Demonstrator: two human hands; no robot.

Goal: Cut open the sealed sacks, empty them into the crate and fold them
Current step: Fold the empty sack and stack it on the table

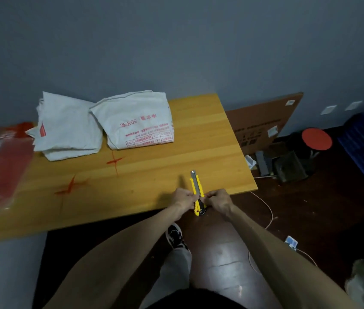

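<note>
Yellow-and-black, the utility knife (196, 186) was pinched from both sides by the left hand (184, 197) and the right hand (219, 198), its grey blade extended, over the near edge of the smooth wooden table (154, 175). Against the far wall lay a stack of white woven sacks (67, 130) and a folded red-printed sack (136, 121).

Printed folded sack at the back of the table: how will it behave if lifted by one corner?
Probably floppy: the printed sack shows soft creases and rounded folds, so it would likely unfold and drape. Likely light, since it lies flat and looks empty. It seems to meet the plain sack pile, so pushing it left may shift that pile.
</note>
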